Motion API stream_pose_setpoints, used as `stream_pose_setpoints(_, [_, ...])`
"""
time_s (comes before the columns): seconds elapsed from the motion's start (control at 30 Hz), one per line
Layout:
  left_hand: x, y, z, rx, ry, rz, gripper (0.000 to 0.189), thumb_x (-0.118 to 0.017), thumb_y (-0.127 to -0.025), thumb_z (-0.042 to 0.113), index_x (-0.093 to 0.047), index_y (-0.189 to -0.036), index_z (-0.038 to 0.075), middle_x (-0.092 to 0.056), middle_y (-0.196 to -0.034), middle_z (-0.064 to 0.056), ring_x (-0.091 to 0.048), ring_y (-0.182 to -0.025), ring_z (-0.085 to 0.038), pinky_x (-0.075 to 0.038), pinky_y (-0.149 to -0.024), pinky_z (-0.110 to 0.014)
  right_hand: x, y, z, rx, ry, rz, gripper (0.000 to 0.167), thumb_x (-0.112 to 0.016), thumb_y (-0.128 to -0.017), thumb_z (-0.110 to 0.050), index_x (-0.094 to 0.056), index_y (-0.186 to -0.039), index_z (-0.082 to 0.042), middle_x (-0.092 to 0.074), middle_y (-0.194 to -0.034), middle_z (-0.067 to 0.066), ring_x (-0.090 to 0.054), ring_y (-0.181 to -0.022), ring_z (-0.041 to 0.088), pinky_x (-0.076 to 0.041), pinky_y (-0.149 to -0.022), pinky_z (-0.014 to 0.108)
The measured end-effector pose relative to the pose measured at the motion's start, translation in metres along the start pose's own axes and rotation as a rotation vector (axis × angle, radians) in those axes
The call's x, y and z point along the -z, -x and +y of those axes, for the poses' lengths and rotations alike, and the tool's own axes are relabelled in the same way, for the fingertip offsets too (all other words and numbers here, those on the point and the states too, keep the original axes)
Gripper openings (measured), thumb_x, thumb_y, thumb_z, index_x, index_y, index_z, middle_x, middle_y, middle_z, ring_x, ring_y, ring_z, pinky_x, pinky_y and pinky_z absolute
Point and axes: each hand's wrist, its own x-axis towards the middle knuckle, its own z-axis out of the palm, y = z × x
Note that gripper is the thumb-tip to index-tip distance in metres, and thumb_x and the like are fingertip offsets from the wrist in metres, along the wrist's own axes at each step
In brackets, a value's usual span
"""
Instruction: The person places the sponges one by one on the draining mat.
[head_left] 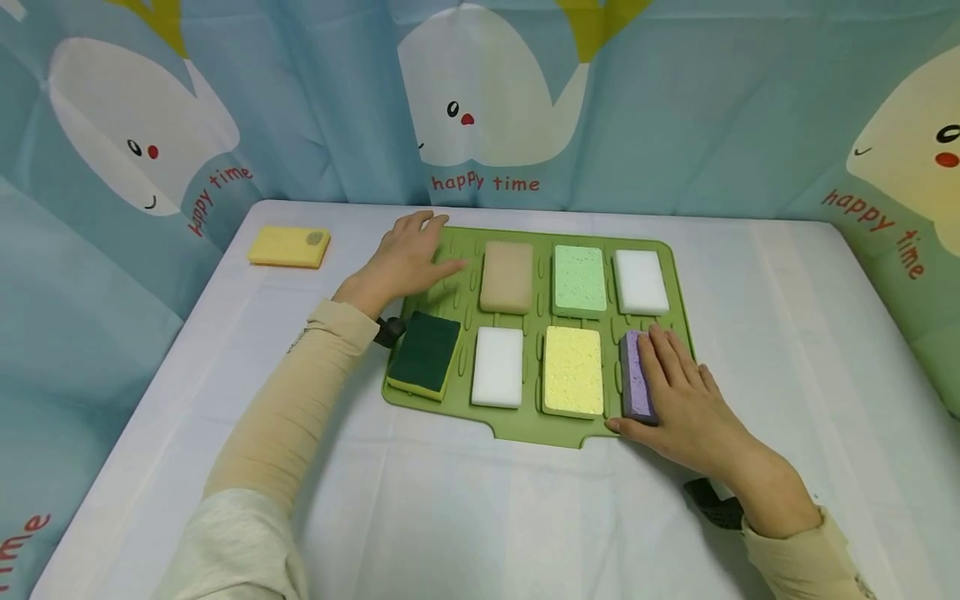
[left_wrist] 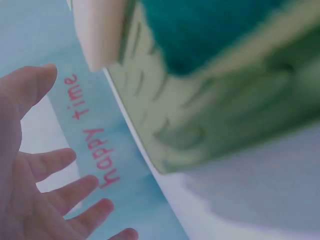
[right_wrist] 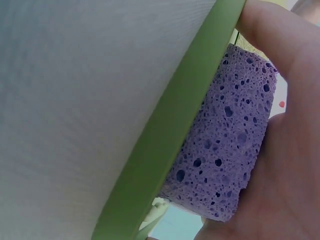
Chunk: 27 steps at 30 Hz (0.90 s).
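My left hand (head_left: 406, 257) is over the far left corner of a green drying mat (head_left: 536, 433), its fingers spread and holding nothing. In the left wrist view the same palm (left_wrist: 30, 195) faces the camera. My right hand (head_left: 693, 412) lies over a purple sponge (head_left: 635, 375) at the mat's near right. That sponge (right_wrist: 225, 130) stands against the mat's green edge (right_wrist: 160, 135), under the palm. The thumb stands apart from it. Nearest the left wrist is a green-and-yellow scouring sponge (head_left: 425, 354).
Also on the mat sit a beige sponge (head_left: 507, 277), a light green one (head_left: 579, 281), a yellow one (head_left: 573, 371) and white ones (head_left: 497, 367) (head_left: 641, 282). Off to the left, a yellow sponge (head_left: 288, 247) lies on the white tablecloth. A blue printed curtain (head_left: 330, 100) hangs behind the table.
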Motion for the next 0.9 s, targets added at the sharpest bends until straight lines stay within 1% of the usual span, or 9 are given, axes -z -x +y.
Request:
stream_pose_setpoints(0.2, [-0.001, 0.007, -0.016, 0.050, 0.024, 0.031, 0.081, -0.053, -0.098, 0.053, -0.021, -0.159, 0.010, -0.016, -0.164, -0.019, -0.014, -0.151, -0.040, -0.018, -0.121, -0.057, 0.000, 0.000, 0.001, -0.001, 0.008, 0.006, 0.119, -0.070, -0.085, -0.059, 0.003, -0.158, 0.000, 0.004, -0.165, 0.025, 0.004, -0.153, 0.043, -0.019, -0.105, 0.078])
stream_pose_setpoints(0.4, [-0.002, 0.013, -0.032, 0.089, 0.013, 0.073, 0.078, -0.053, -0.099, 0.051, -0.023, -0.157, 0.008, -0.019, -0.162, -0.021, -0.016, -0.150, -0.042, -0.019, -0.120, -0.058, 0.000, 0.001, 0.000, -0.002, 0.010, 0.003, 0.119, -0.070, -0.084, -0.059, 0.004, -0.158, -0.001, 0.004, -0.165, 0.024, 0.004, -0.153, 0.043, -0.019, -0.105, 0.078])
stream_pose_setpoints(0.7, [0.000, 0.019, -0.058, 0.164, 0.001, 0.085, 0.075, -0.052, -0.100, 0.046, -0.022, -0.157, 0.007, -0.019, -0.160, -0.025, -0.016, -0.148, -0.045, -0.019, -0.118, -0.062, 0.000, 0.000, 0.000, -0.005, 0.002, -0.013, 0.119, -0.068, -0.085, -0.061, 0.005, -0.158, -0.002, 0.007, -0.165, 0.023, 0.005, -0.153, 0.042, -0.018, -0.105, 0.078])
stream_pose_setpoints(0.9, [0.006, 0.023, -0.076, 0.236, -0.002, 0.092, 0.074, -0.050, -0.101, 0.043, -0.020, -0.156, 0.005, -0.016, -0.159, -0.029, -0.012, -0.148, -0.047, -0.018, -0.116, -0.064, 0.001, 0.000, 0.000, -0.008, 0.005, -0.009, 0.120, -0.068, -0.085, -0.061, 0.005, -0.158, -0.002, 0.005, -0.165, 0.024, 0.004, -0.153, 0.043, -0.018, -0.105, 0.078])
